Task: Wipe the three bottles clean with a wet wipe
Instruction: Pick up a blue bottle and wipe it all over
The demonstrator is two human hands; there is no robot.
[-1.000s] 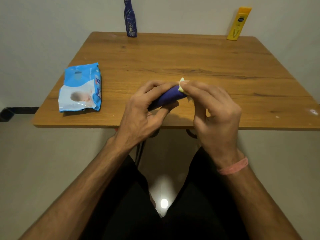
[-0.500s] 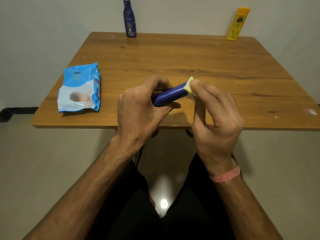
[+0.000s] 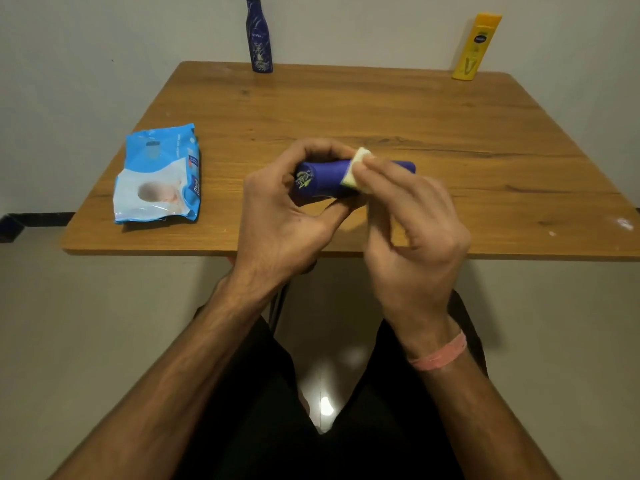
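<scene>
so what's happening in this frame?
A person is wiping a blue bottle held sideways over the near part of the wooden table. The left hand grips the bottle while the right hand pinches a folded wet wipe against its middle. A dark blue bottle and a yellow bottle stand upright at the table's far edge, untouched. The wipes pack lies flat at the left.

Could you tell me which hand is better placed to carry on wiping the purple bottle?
Right hand: it pinches the folded wet wipe against the purple bottle; left hand grips that bottle.
</scene>
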